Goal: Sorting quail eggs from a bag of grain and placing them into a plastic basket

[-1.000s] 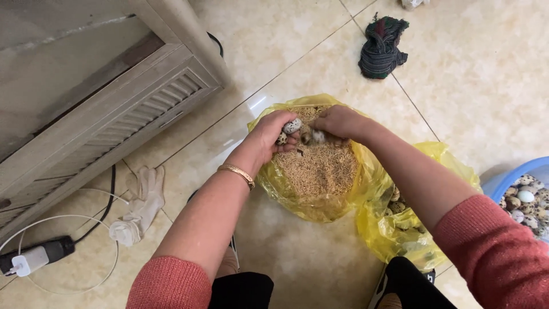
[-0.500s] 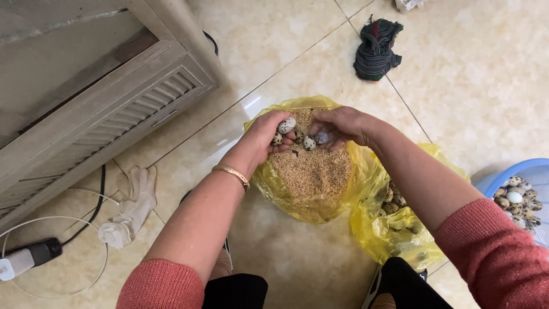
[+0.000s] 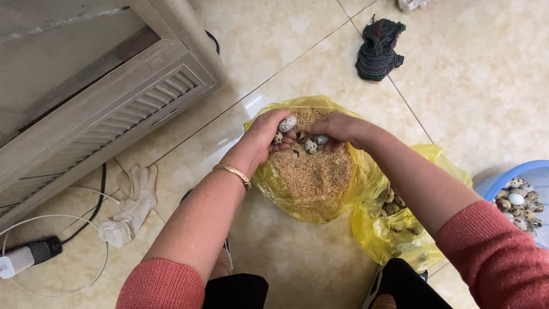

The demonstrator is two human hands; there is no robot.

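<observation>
We note what is obscured first. The basin (image 3: 492,183) at right is cut by the frame edge, so only part of its load of speckled eggs shows. The second bag (image 3: 400,240) lies partly under our right forearm; a few eggs show through its plastic, the rest is hidden. The right palm faces down, so we cannot count what lies under it.

Grip. Left hand (image 3: 269,130): fingers curled about a small cluster of eggs (image 3: 287,123), the top one pinched between thumb and forefinger, two more tucked against the palm. Right hand (image 3: 337,127): fingers bent loosely, fingertips closing over one or two eggs (image 3: 320,139) at the husk surface; contact seen, firmness of hold not clear.

Both hands sit over the far rim of the open yellow bag (image 3: 257,177), which is filled with husk (image 3: 311,171) and rests on the tiled floor.

Orientation. The top egg in the left hand lies tilted, long axis running from lower left to upper right. The other eggs are too small to judge.
</observation>
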